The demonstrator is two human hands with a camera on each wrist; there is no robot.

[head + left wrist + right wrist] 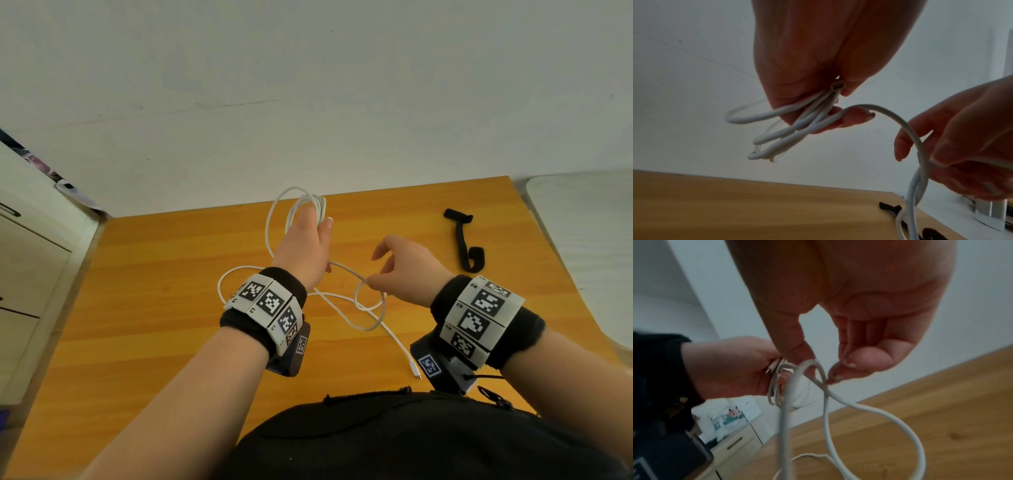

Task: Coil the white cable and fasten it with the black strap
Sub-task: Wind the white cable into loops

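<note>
Left hand raised, fingers curled round cable loops, right hand pinching a strand, strap on wooden table, white wall behind

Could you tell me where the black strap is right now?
In the head view, the black strap lies untouched on the wooden table, toward its far right corner, beyond the right hand.

Left hand hides where its coils of cable are gripped. Strap partly behind cable, cut off by bottom edge in left wrist view.
</note>
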